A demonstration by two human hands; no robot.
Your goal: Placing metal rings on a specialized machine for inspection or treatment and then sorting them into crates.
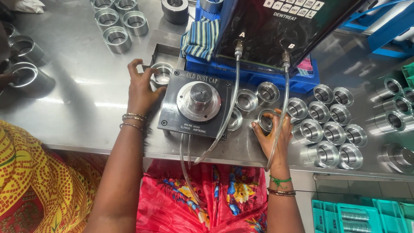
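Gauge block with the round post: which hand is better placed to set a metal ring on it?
Probably the right hand: its fingers wrap a metal ring just beside the gauge block. The left hand touches another ring in a shallow tray behind the block.

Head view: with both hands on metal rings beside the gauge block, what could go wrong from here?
1. The right hand reaches for a shiny steel ring under a clear tube; it might snag the tube.
2. The left hand grips a ring at the grey gauge plate edge; fingers could get pinched.
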